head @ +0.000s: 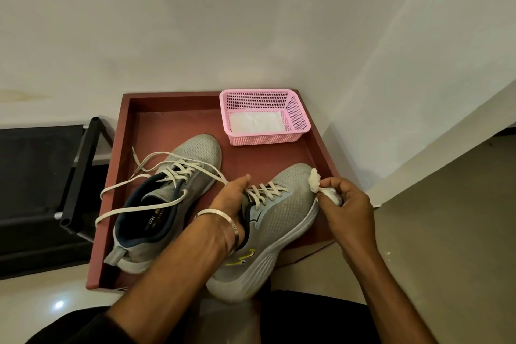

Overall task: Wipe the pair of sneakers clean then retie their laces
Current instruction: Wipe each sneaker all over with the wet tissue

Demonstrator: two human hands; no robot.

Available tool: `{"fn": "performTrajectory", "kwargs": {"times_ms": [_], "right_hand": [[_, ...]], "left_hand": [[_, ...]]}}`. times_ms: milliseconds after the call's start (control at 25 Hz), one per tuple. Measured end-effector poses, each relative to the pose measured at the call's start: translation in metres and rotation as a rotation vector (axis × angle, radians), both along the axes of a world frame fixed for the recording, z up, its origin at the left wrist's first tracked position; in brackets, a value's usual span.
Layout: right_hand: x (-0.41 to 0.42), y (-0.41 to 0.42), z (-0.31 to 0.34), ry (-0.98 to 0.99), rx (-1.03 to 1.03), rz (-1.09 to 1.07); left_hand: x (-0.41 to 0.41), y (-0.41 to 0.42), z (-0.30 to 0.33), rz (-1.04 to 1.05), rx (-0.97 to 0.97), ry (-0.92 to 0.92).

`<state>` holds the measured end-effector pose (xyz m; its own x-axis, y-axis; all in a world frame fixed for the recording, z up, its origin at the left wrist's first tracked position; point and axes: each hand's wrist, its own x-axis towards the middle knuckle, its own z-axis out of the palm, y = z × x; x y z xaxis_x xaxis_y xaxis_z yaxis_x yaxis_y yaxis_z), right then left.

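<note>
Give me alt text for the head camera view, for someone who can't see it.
A person's right hand presses a crumpled white wipe against the toe of a grey sneaker, which the left hand steadies at the tongue. The other sneaker lies beside it, laces loose, on a red tray holding a pink basket.
</note>
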<state>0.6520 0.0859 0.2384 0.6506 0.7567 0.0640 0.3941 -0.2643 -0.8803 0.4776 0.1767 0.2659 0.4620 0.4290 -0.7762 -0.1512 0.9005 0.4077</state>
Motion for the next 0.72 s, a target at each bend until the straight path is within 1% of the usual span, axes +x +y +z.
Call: {"fn": "performTrajectory", "kwargs": {"times_ms": [80, 200, 240, 360, 400, 480, 520, 560, 640, 720], "right_hand": [[-0.003, 0.001, 0.000, -0.049, -0.003, 0.004], [-0.011, 0.008, -0.001, -0.263, -0.017, 0.008], [-0.012, 0.011, -0.001, -0.305, -0.005, 0.017], [-0.020, 0.012, 0.005, -0.323, 0.058, 0.047], [-0.025, 0.008, 0.008, -0.305, 0.053, 0.085], [-0.038, -0.002, 0.008, -0.265, 0.036, 0.236], [-0.044, -0.006, 0.006, -0.268, 0.041, 0.299], [-0.045, -0.005, 0.005, -0.301, 0.055, 0.314], [-0.037, 0.007, 0.005, -0.376, 0.090, 0.210], [-0.025, 0.021, 0.012, -0.396, 0.125, 0.073]], "left_hand": [[-0.004, -0.006, 0.000, 0.028, -0.014, -0.062], [-0.008, -0.015, 0.000, 0.110, -0.019, -0.163], [-0.009, -0.017, -0.002, 0.139, -0.015, -0.202], [-0.012, -0.020, -0.005, 0.178, -0.009, -0.279], [-0.013, -0.019, -0.004, 0.185, -0.005, -0.296], [-0.016, -0.015, -0.001, 0.208, 0.015, -0.318], [-0.018, -0.013, -0.001, 0.224, 0.027, -0.317], [-0.019, -0.013, -0.001, 0.230, 0.037, -0.320], [-0.020, -0.016, -0.001, 0.207, 0.049, -0.340], [-0.020, -0.021, 0.000, 0.172, 0.052, -0.345]]}}
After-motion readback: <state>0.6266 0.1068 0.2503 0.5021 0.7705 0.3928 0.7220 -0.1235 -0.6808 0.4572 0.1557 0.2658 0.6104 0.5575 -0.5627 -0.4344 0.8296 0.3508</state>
